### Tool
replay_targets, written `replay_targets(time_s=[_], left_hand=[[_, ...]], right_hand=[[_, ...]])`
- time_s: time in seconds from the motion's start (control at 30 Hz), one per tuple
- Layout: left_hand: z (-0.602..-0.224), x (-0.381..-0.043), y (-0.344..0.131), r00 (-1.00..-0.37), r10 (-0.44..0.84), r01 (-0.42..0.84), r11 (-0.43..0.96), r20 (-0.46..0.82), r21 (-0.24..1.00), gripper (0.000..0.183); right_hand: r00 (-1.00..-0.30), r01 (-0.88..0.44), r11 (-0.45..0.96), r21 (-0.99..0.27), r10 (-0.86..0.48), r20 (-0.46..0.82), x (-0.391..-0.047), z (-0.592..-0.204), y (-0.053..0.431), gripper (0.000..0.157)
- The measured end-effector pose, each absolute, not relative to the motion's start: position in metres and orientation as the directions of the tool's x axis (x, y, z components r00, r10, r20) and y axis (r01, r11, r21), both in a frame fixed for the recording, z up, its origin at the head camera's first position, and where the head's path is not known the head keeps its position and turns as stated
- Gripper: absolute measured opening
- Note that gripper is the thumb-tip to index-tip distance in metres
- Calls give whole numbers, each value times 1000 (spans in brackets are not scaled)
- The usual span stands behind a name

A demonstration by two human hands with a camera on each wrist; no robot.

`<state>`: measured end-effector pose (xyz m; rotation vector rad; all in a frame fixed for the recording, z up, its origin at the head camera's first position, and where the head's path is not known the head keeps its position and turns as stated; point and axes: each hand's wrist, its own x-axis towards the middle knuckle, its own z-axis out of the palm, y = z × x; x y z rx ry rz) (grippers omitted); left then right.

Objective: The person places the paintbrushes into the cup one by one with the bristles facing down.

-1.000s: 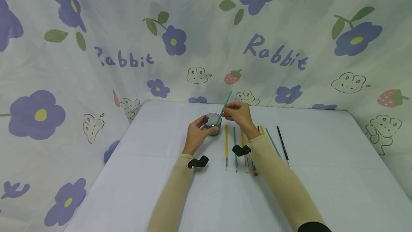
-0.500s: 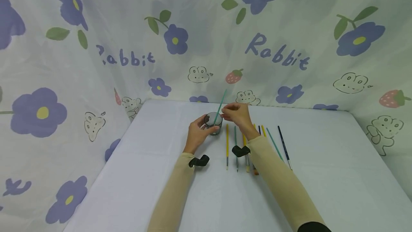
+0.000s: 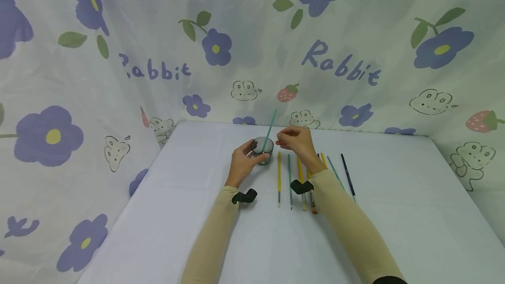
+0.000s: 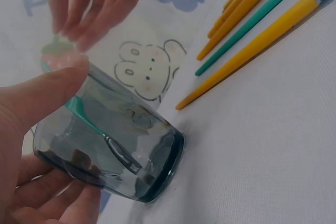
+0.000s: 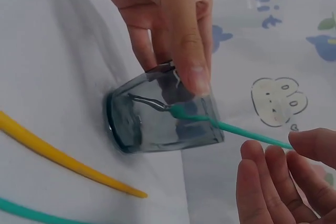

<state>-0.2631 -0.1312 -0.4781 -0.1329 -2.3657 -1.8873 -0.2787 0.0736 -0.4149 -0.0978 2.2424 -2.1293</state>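
Note:
My left hand [image 3: 241, 163] grips a smoky, see-through glass [image 4: 152, 124] standing on the table, thumb on the near side and fingers around the far side. In the glass leans a green-handled paintbrush [image 3: 272, 122], its metal ferrule [image 4: 122, 156] near the bottom and its handle sticking up past the rim. Just right of the glass is my right hand [image 3: 296, 140], its fingers loosely bent and holding nothing. In the right wrist view, its fingertips [image 5: 252, 153] show close to the green handle.
Right of the glass, several paintbrushes lie in a row on the white table [image 3: 158, 231]: a yellow one [image 3: 279, 172], a green one [image 3: 289, 174] and a dark blue one [image 3: 347, 172] among them. My right forearm covers part of the row. A patterned curtain [image 3: 252, 47] hangs behind.
The right hand has let go of the green paintbrush and drawn slightly to the right. The brush now leans in the glass on its own, more upright than before. My left hand keeps its hold.

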Motion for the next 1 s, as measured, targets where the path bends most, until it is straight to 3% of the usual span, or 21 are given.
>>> replay_targets(time_s=[0.2,0.6,1.0], left_hand=[[-479,-263,-131,-990,0,141,231,145,963,82],[-480,-262,-132,-990,9,137,239,139,961,82],[-480,-263,-132,-990,-3,137,234,142,962,83]], right_hand=[[-998,-11,55,-998,-55,8,-267,-409,96,34],[-993,-44,18,-999,105,45,-244,-407,169,36],[-963,-23,284,-959,252,98,-226,-420,219,37]])
